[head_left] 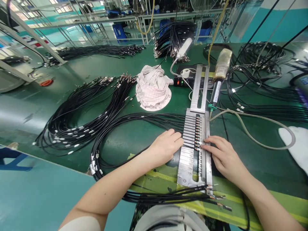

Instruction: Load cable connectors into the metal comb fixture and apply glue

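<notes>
A slotted metal fixture [189,160] lies in front of me, with several black cables [166,118] laid side by side in its upper grooves. Their stripped, coloured wire ends [197,128] line up across the long slot. My left hand [166,146] is closed at the fixture's left edge, its fingers pinching a black cable at the lowest filled groove. On the other side, my right hand [225,157] has its fingers stretched out, two fingertips touching the wire ends and the right rail. Its thumb is hidden. Below the fixture, loose cable ends [216,200] lie near my lap.
Cable bundles [69,118] spread over the left of the green table. A crumpled cloth [154,88] sits behind the fixture, beside a black control box [180,80] with lit indicators. A dispensing syringe [218,83] with a hose stands right of it. More coiled cables [264,57] lie back right.
</notes>
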`<state>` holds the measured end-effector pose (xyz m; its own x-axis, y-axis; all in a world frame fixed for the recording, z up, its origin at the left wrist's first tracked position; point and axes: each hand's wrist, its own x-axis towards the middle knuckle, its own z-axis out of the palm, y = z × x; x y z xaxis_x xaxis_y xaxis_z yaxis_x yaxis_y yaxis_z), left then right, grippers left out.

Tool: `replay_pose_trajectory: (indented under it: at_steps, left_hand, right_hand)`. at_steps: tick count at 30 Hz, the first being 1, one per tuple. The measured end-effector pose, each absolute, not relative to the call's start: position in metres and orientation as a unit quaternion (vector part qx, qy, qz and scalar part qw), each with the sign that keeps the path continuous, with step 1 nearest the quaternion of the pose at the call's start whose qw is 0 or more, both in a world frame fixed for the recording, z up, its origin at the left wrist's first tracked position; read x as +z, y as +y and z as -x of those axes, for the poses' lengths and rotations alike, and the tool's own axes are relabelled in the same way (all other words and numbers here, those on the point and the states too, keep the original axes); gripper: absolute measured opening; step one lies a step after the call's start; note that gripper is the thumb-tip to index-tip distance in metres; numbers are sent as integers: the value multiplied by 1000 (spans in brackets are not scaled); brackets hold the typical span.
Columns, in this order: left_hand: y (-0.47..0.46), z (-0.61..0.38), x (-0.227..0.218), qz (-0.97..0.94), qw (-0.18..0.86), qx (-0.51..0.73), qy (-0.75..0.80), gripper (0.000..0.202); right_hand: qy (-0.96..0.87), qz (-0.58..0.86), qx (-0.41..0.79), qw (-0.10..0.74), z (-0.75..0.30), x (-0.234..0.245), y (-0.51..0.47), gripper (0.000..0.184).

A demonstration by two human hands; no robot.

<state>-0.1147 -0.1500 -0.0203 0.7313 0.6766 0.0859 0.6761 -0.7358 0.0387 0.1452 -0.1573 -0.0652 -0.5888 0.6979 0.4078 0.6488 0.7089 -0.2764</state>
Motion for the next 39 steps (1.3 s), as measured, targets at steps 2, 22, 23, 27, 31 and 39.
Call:
replay_pose_trajectory:
  at_steps: [2,22,23,27,31,39]
  left_hand:
    - [-149,114,-20,-930,2,48,365,21]
    - [-143,125,-36,-950,3,29,312,31]
    - [-144,126,-35,-951,-3,27,308,31]
    - [-149,127,-31,-949,-18,17,315,33]
    - [-154,125,-31,-939,-25,-3,342,34]
    - [-192,119,-29,-913,-50,27,404,24]
  right_hand:
    - [-892,373,50,248,-146,-65,-157,35]
    - [-930,340,26,133,-130,-57,-154,54]
    - [-928,346,33,135,-129,-57,-154,55]
    - [-924,361,27,122,-118,-49,-151,50]
    - [-929,354,-8,109,-107,-40,-153,43]
    - [-909,359,51,205,-124,-51,-151,43]
